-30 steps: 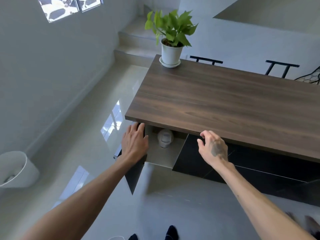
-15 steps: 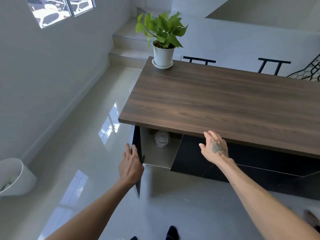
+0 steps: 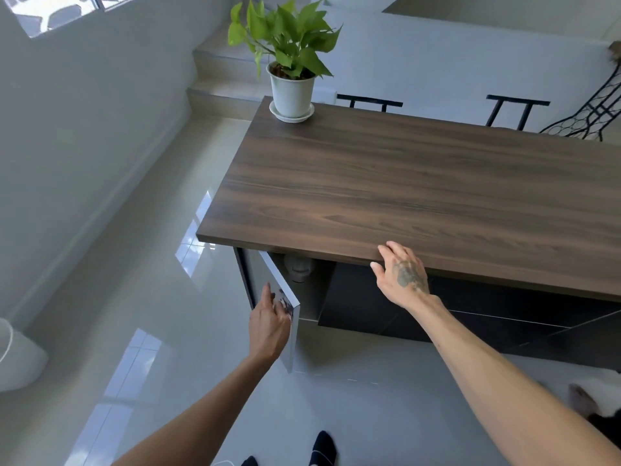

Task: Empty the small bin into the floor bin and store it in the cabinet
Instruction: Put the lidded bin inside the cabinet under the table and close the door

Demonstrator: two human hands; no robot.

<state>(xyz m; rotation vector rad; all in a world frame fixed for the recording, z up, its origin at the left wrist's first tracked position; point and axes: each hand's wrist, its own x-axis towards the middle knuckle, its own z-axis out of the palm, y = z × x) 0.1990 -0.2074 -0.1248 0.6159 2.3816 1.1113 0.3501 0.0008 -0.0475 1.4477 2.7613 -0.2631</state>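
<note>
The small white bin (image 3: 298,268) stands inside the open cabinet compartment under the wooden counter (image 3: 420,203), mostly hidden by the counter edge. The glossy cabinet door (image 3: 281,299) is partly swung toward the opening. My left hand (image 3: 270,322) lies flat against the door's outer face, fingers spread, holding nothing. My right hand (image 3: 400,274) rests with its fingers on the counter's front edge, to the right of the compartment. The white floor bin (image 3: 16,358) sits at the far left on the floor, cut off by the frame.
A potted green plant (image 3: 290,62) stands on the counter's far left corner. Black stools (image 3: 369,104) and a wire rack (image 3: 594,105) stand behind the counter. Steps (image 3: 218,79) rise at the back. My socked feet (image 3: 322,449) are on the glossy tiled floor.
The cabinet door has swung from wide open toward the opening under my left hand. My right hand has moved up onto the counter edge. The small bin has stayed inside.
</note>
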